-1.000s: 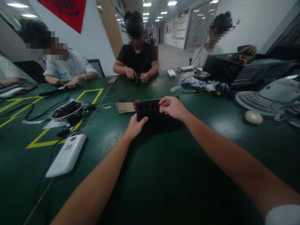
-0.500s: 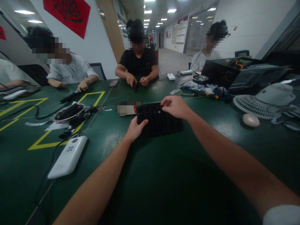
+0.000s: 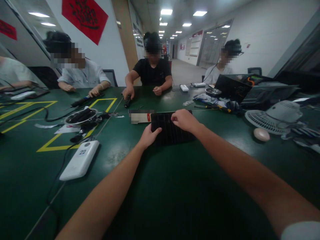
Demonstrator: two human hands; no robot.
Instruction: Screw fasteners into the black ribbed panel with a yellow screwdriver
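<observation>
A flat black rectangular case (image 3: pixel 166 135) with raised dividing lines sits in front of me, tilted a little toward me. At its left edge my left hand (image 3: pixel 149 135) grips it, thumb on top of the near face. My right hand (image 3: pixel 185 120) is over its upper right part, fingers closed in a pinch against the surface. What those fingertips hold, if anything, is too small to make out. Just behind the case lies a cream and red box (image 3: pixel 142 117), partly blurred out.
On the left are a white power bank (image 3: pixel 80 160) marked 22, a metal bowl (image 3: pixel 81 116) with black items, and cables. A white fan (image 3: pixel 277 115), an oval pale object (image 3: pixel 261 134) and screwdrivers (image 3: pixel 222 108) lie right. Several people sit around the green table (image 3: pixel 155 193).
The view has shifted slightly. The small shiny round spot by my right fingertips is now covered by them. The person opposite has moved a dark object toward the left.
</observation>
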